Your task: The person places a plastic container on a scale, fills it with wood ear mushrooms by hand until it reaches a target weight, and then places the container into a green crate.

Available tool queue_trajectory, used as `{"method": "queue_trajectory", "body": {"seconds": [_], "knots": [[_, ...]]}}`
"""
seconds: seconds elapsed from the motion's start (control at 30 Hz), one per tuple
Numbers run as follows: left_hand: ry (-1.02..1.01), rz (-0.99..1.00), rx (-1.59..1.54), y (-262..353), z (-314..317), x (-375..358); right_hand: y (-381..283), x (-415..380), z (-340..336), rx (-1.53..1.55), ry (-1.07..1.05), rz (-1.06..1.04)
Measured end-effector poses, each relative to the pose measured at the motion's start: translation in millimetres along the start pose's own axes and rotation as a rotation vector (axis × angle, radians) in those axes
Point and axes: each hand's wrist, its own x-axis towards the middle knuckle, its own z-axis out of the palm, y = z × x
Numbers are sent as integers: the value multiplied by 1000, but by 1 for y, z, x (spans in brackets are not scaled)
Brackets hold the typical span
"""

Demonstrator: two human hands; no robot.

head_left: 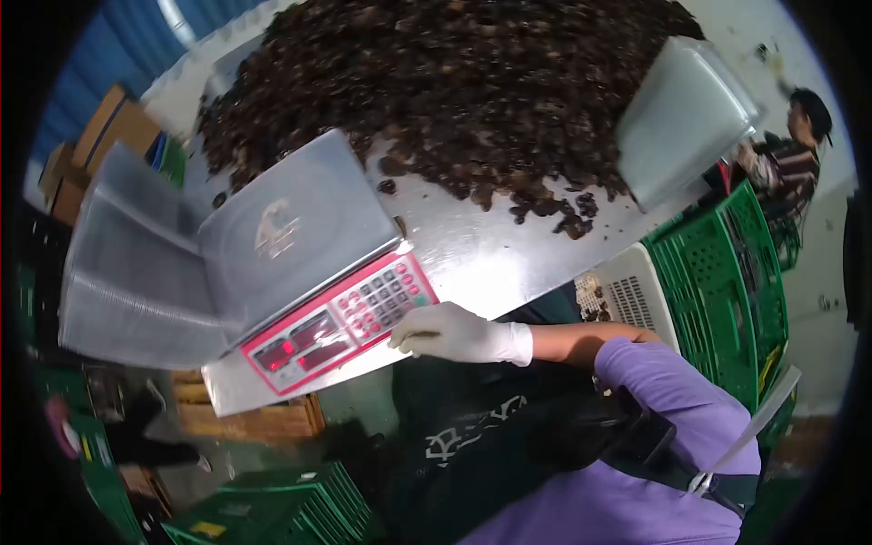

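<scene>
**Hand resting by the scale keypad**

Steel table (495, 250) is carrying a dark heap (454, 82) and a scale (309, 272) at its near edge. Right hand (454, 334), gloved and loosely curled, is holding nothing beside the keypad (381, 302); a keypress seems next. Left hand is lying out of view.

A dark heap of dried pieces (454, 82) covered the counter (490, 254) toward twelve o'clock. Clear plastic trays (136, 272) were stacked at nine o'clock; green crates (718, 272) stood at three o'clock, beside another person (790, 154).
</scene>
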Motion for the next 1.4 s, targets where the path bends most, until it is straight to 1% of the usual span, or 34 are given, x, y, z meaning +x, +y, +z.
{"method": "queue_trajectory", "body": {"seconds": [0.03, 0.07, 0.1, 0.13, 0.17, 0.2, 0.27, 0.3, 0.33, 0.37, 0.4, 0.43, 0.47, 0.5, 0.53, 0.6, 0.63, 0.67, 0.73, 0.77, 0.8, 0.87, 0.97, 1.03, 1.07, 1.1, 1.13, 1.17, 1.2, 1.27, 1.3, 1.33, 1.4], "knots": [[-31, 27, -226, 74, 14, 39, 8, -5, 0, -32, 47, -21], [-19, 192, -377, 147, 20, 71, 5, -12, -4, -78, 77, -47], [-23, 208, -393, 156, 43, 90, 8, -18, -5, -125, 134, -75], [21, 366, -336, 150, 80, 115, 10, -24, -7, -169, 191, -108], [89, 530, -269, 150, 101, 142, 10, -36, -15, -157, 221, -122], [-210, 198, -571, 142, 133, 159, 13, -46, -21, -171, 254, -123], [-557, 519, -557, 175, 141, 196, 20, -68, -35, -192, 314, -112], [-724, 253, -846, 135, 187, 217, 25, -80, -39, -200, 390, -89], [-729, 283, -864, 171, 164, 215, 30, -92, -43, -213, 469, -65], [-758, 137, -728, 219, 111, 203, 40, -104, -45, -162, 521, -35], [-783, -9, -601, 251, 84, 203, 51, -114, -44, -177, 560, -17], [-819, -89, -662, 235, 101, 212, 62, -125, -42, -230, 675, 36], [-851, -137, -634, 252, 92, 212, 70, -136, -43, -283, 782, 87], [-847, -144, -631, 255, 89, 215, 74, -141, -46, -476, 915, 68], [-843, -140, -647, 259, 93, 212, 77, -145, -57, -482, 928, 71], [-842, -128, -660, 263, 98, 213, 82, -149, -70, -628, 836, 54], [-838, -123, -668, 266, 101, 213, 86, -142, -80, -766, 966, -159], [-838, -120, -675, 267, 103, 212, 90, -142, -82, -812, 925, -110], [-836, -118, -688, 270, 106, 209, 101, -135, -82, -904, 978, -38], [-840, -112, -690, 273, 108, 207, 108, -131, -86, -870, 932, 31], [-840, -113, -700, 275, 110, 206, 111, -130, -86, -861, 933, 38], [-837, -100, -725, 282, 114, 202, 111, -127, -84, -936, 929, 10], [-831, -88, -788, 291, 122, 189, 106, -130, -86, -843, 951, 16], [-857, -75, -949, 288, 136, 175, 99, -131, -95, -750, 969, -19], [-919, -76, -1142, 296, 150, 163, 94, -133, -103, -710, 967, -40], [-735, 147, -829, 297, 148, 145, 87, -135, -112, -716, 989, -47], [-540, 356, -511, 334, 126, 117, 88, -141, -114, -727, 1006, 24], [-504, 281, -691, 374, 112, 91, 92, -145, -117, -816, 1080, 53], [-464, 203, -869, 399, 107, 70, 95, -146, -121, -905, 1151, 84], [-658, 3, -1150, 400, 117, 54, 98, -146, -132, -1021, 1171, 175], [-619, 189, -1059, 399, 132, 41, 100, -142, -135, -1012, 1173, 228], [-574, 221, -1061, 399, 145, 25, 106, -135, -138, -1018, 1169, 277], [-447, 553, -716, 400, 152, 15, 109, -126, -137, -1055, 1120, 318]]}}
